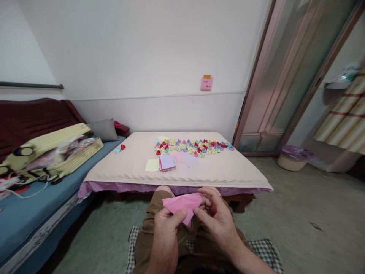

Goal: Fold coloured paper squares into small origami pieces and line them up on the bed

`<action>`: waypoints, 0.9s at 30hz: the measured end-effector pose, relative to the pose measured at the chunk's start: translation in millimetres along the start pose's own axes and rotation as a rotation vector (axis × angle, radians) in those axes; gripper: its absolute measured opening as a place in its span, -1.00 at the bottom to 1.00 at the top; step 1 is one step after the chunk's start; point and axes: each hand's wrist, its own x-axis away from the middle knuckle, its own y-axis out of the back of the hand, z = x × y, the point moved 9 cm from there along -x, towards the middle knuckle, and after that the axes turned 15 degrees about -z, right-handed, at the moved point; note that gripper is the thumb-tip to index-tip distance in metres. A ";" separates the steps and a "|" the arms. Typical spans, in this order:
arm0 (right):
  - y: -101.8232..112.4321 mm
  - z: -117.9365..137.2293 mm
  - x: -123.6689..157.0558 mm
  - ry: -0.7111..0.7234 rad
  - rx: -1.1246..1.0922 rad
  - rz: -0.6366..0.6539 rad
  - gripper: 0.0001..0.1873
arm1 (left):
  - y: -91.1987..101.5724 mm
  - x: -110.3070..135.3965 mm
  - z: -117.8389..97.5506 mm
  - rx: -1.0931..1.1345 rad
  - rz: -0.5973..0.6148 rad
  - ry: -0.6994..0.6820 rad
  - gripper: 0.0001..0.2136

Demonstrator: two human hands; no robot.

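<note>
A pink sheet of paper, partly folded, is held over my knees in front of the table. My left hand pinches its lower left side with thumb and fingers closed. My right hand grips its right edge, fingers curled round the fold. On the cloth-covered table lie a stack of coloured paper squares, a yellow sheet, loose pale pink and lilac sheets, and several small folded paper pieces in rows farther back.
A blue-covered bed runs along the left, with a yellow bag and a grey cushion. A glass sliding door is at the right, a waste bin by it. A pink note sticks to the wall.
</note>
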 end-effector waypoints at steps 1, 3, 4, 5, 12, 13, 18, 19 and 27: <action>1.3 1.0 -0.1 0.004 -0.003 -0.010 -0.65 | -1.1 0.3 1.3 0.005 0.016 0.011 -0.84; 2.6 3.4 -0.2 0.010 -0.004 -0.019 -0.65 | -4.2 1.2 4.1 0.024 0.065 0.041 -0.85; 2.7 4.6 0.0 0.012 -0.003 -0.018 -0.65 | -3.6 0.8 4.2 0.025 0.064 0.040 -0.86; 2.6 5.8 0.2 0.015 -0.004 -0.015 -0.66 | -2.8 0.3 3.9 0.021 0.061 0.035 -0.86; 3.0 6.7 0.6 -0.027 -0.023 -0.023 -0.72 | 0.9 -2.4 4.8 0.000 0.041 0.019 -0.86; 3.0 7.7 0.5 -0.019 -0.015 -0.024 -0.73 | 0.9 -2.5 5.0 -0.008 0.045 0.014 -0.87; 4.2 13.6 -0.2 0.033 0.025 -0.037 -0.82 | -1.6 -1.4 2.5 -0.018 0.080 -0.006 -0.84; 4.8 13.4 -0.4 0.025 0.021 -0.041 -0.83 | -2.0 -1.4 1.7 -0.018 0.082 -0.005 -0.84; 2.8 5.5 -1.7 -0.086 0.009 -0.003 -0.86 | 3.2 -5.0 7.7 -0.074 0.025 0.005 -0.80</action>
